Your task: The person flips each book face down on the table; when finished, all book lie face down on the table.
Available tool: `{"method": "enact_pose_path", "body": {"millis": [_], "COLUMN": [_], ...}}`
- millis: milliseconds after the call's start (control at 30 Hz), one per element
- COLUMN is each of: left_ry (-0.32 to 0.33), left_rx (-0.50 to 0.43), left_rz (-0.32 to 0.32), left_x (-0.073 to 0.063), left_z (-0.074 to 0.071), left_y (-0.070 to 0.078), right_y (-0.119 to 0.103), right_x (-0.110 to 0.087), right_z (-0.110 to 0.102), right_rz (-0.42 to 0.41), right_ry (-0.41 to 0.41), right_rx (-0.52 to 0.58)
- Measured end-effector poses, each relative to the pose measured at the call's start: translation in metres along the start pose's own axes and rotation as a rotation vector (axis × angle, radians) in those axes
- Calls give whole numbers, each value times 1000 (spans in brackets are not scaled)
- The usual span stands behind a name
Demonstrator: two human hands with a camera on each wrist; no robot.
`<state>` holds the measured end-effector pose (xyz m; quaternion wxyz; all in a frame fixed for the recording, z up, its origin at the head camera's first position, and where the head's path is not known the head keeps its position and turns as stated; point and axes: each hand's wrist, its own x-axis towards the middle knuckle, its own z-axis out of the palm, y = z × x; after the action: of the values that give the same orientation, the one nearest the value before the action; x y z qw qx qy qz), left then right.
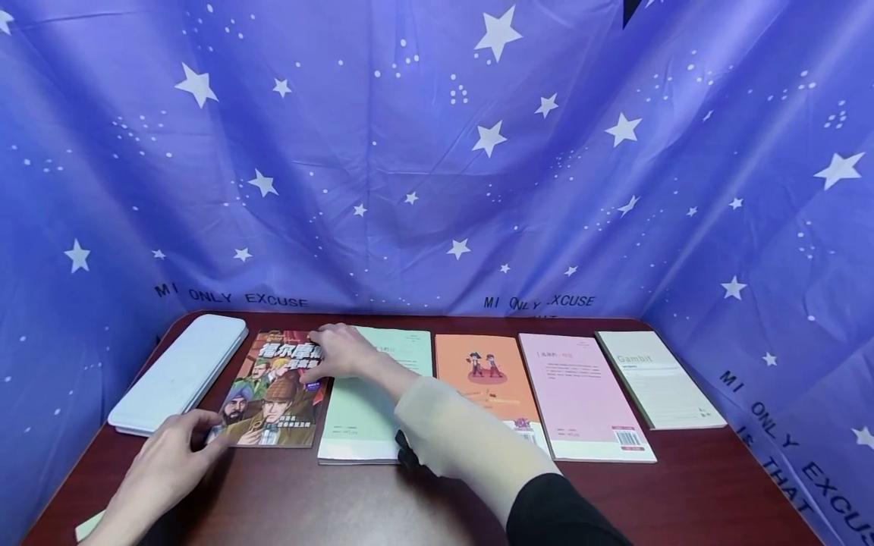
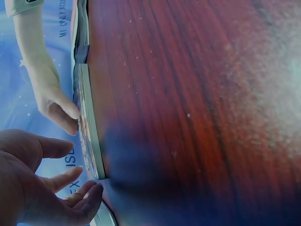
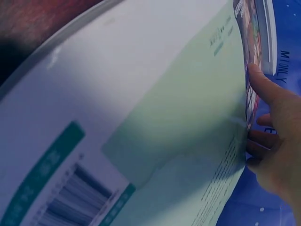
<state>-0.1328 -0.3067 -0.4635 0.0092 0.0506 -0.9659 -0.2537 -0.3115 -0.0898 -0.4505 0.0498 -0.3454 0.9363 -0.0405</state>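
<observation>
A comic-style book (image 1: 276, 394) with a detective in a checked cap on its cover lies flat at the left of a row of books. My left hand (image 1: 167, 462) is at its near left corner, fingers loosely bent; in the left wrist view, the left hand (image 2: 51, 181) shows a gap between thumb and fingers. Over the far right corner of the comic book reaches my right hand (image 1: 344, 353), its thumb at the cover and its other fingers near the far edge. Beneath the right wrist lies a pale green book (image 1: 365, 413), partly covered by the forearm.
Left of the comic book lies a white flat case (image 1: 180, 371). Farther right are an orange book (image 1: 478, 360), a pink book (image 1: 587, 409) and a cream notebook (image 1: 665, 387). A pale green corner (image 1: 89, 525) shows by the left wrist. Blue star-patterned curtain (image 1: 410, 152) surrounds the wooden table (image 1: 717, 493).
</observation>
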Motion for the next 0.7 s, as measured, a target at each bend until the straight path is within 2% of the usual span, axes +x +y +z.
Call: {"method": "enact_pose_path", "body": {"millis": [100, 233, 400, 500, 567, 700], "left_ry": [-26, -108, -161, -169, -183, -243], "left_rx": [-14, -31, -64, -99, -145, -348], "left_rz": [-17, -72, -123, -155, -180, -236], "left_x": [0, 1, 4, 6, 6, 8], "left_z": [1, -3, -9, -11, -12, -11], "left_y": [-3, -5, -5, -4, -5, -8], "right_y": [-2, -5, -7, -7, -7, -8], "right_x": [1, 0, 0, -1, -2, -4], "right_z": [2, 3, 6, 7, 8, 10], "right_rz": [1, 9, 17, 25, 29, 29], "right_ry": [4, 7, 27, 34, 33, 35], "right_rx": [-65, -102, -109, -101, -104, -106]}}
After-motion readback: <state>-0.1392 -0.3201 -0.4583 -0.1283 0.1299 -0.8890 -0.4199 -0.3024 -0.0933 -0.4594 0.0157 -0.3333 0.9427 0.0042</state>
